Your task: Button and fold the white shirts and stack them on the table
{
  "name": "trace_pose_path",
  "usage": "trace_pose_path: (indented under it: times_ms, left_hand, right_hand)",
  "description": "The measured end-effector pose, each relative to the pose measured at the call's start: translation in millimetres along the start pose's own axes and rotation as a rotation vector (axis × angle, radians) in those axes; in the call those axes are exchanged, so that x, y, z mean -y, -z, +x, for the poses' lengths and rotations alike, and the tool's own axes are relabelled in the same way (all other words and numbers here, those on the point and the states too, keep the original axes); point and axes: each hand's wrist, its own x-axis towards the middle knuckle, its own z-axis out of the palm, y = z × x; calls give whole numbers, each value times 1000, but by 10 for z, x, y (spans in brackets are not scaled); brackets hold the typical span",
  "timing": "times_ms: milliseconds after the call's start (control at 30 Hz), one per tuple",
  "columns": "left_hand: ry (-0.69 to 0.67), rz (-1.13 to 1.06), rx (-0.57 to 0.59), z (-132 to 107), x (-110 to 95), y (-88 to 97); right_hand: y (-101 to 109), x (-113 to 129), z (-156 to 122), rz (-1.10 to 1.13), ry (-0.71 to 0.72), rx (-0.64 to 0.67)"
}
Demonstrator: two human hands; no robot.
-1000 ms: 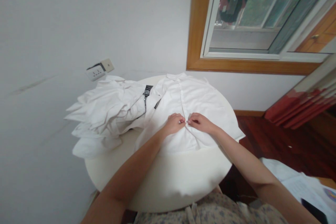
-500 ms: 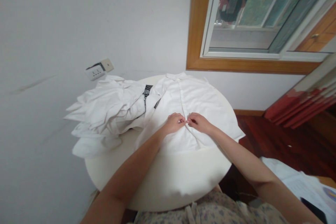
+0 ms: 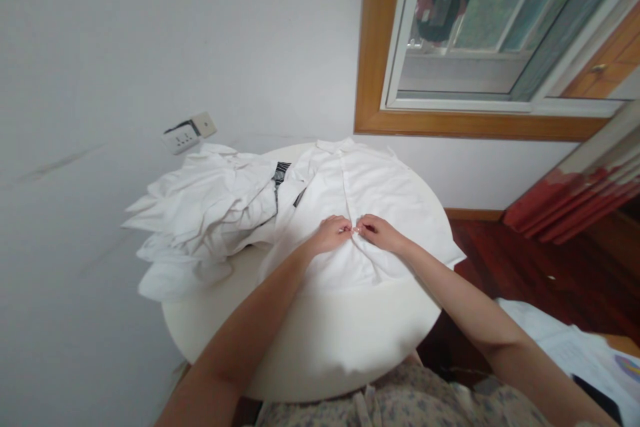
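A white button-up shirt [image 3: 390,187] lies spread front side up on a round white table [image 3: 320,340], its collar towards the wall. Both hands meet at the shirt's front placket, below its middle. My left hand [image 3: 331,235] pinches the cloth just left of the placket. From the other side, my right hand [image 3: 380,233] grips the placket edge between thumb and fingers. The fingertips nearly touch, and any button between them is too small to make out.
A heap of crumpled white garments [image 3: 210,207] covers the table's left side, with a black-and-white patterned piece [image 3: 281,173] beside it. Behind stand the wall with a socket [image 3: 181,139] and a wood-framed window [image 3: 375,121]. Papers [image 3: 555,340] and a dark phone-like object [image 3: 596,399] lie at lower right.
The fingertips have shifted very slightly at the placket. The shirt and the heap stay where they were.
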Motion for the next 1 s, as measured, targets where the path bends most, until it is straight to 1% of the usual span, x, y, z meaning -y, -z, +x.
trace_pose_path:
  times_ms: [200,467,633,700,1000]
  left_hand:
    - [26,-27,11,13,-70,61]
    - [18,-52,-28,-1,-52,28]
    - [14,-46,-37,4,-52,16]
    - [12,-44,-40,7,-43,15]
    - [-19,-50,-46,7,-16,-5]
  right_hand:
    - [20,15,-11,29,-39,19]
    - [18,-7,-26,32,-26,-28]
    - [70,-82,-35,181,-30,58]
    - [90,-93,-34,205,-39,76]
    - [172,-35,-50,113,-29,68]
